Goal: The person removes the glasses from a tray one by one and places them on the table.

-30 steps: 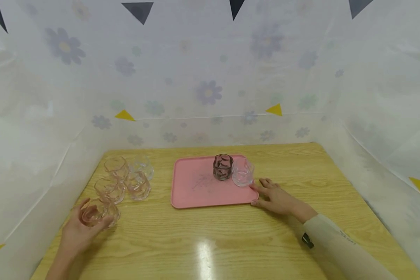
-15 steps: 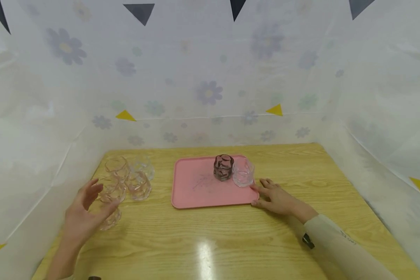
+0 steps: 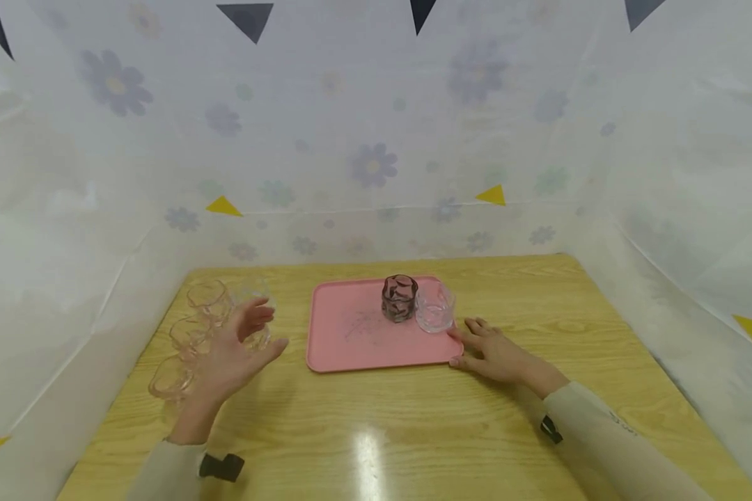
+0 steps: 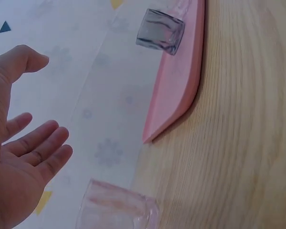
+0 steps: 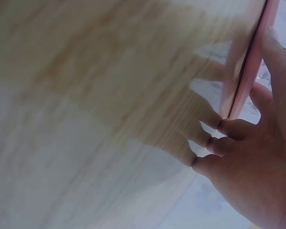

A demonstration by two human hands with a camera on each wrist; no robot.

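**A left hand with spread fingers beside a group of glasses; a right hand at a pink tray**

The pink tray (image 3: 335, 341) lies on a wood-grain counter (image 3: 376, 410); take its middle as the clock's centre. On it, a dark glass (image 3: 400, 300) stands toward 1 o'clock, with a clear glass (image 3: 435, 312) just beside it, between 2 and 3. Near 4 o'clock, the right hand (image 3: 491, 353) touches the tray's corner with extended fingers, curled around nothing. Between 8 and 9 o'clock, the left hand (image 3: 228, 356) is raised, thumb apart from loosely bent fingers, gripping nothing. Around 9 o'clock stand three pink-tinted glasses (image 3: 207, 298). The left hand partly hides another glass (image 3: 262, 338) and, between 9 and 10, a second clear glass (image 3: 255, 285). At 12 o'clock, a white flowered sheet (image 3: 326, 146) hangs behind the counter.
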